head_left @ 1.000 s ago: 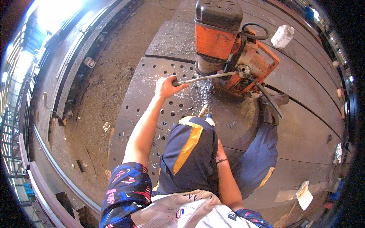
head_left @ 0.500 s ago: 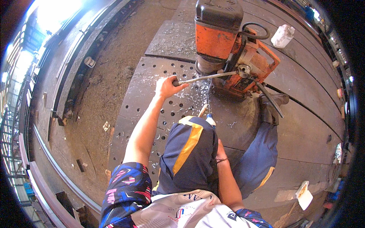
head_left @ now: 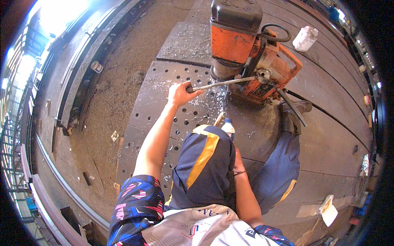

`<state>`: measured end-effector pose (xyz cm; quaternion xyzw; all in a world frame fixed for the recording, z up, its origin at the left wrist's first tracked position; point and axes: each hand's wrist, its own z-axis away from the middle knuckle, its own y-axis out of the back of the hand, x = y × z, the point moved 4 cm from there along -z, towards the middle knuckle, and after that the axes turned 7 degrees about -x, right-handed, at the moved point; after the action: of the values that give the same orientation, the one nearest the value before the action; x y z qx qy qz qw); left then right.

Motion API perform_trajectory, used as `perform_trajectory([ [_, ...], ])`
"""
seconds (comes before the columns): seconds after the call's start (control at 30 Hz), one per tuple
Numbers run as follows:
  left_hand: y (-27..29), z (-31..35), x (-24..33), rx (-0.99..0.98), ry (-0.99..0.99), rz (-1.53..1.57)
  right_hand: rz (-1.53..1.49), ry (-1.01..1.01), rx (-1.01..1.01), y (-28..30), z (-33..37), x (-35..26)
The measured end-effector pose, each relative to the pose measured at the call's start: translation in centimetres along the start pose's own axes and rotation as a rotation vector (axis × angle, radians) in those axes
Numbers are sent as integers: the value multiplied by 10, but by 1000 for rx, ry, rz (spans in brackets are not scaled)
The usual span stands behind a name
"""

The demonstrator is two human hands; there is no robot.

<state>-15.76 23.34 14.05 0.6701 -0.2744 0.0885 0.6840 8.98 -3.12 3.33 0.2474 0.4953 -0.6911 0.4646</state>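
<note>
An orange and black magnetic drill stands on a steel plate drilled with rows of holes. My left hand is closed round the grip of its long feed lever. Low beside my raised knee is my right hand, its fingers mostly hidden behind the trouser leg. From there a plastic bottle with a blue cap points towards the drill; the knee covers its lower part, and the hand appears wrapped round it. Metal shavings lie under the drill's cutting end.
A second lever arm sticks out from the drill near my boot. A whitish plastic container sits on the plates at the back right. A short stick-like piece lies by the bottle. Dirt floor runs along the left.
The bottle has shifted slightly upward and shows more of its body past my knee. A thin line of liquid between its tip and the drill no longer shows. My left hand stays put.
</note>
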Motion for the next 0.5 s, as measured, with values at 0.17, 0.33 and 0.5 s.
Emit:
perform_trajectory([
  [0.17, 0, -1, 3, -19, 2, -15, 14, 2, 22, 15, -9, 14],
  [0.33, -1, 0, 0, -34, 29, -2, 71, -51, 6, 10, -4, 7],
  [0.5, -1, 0, 2, 10, -15, 3, 58, -138, 30, 17, -1, 19],
])
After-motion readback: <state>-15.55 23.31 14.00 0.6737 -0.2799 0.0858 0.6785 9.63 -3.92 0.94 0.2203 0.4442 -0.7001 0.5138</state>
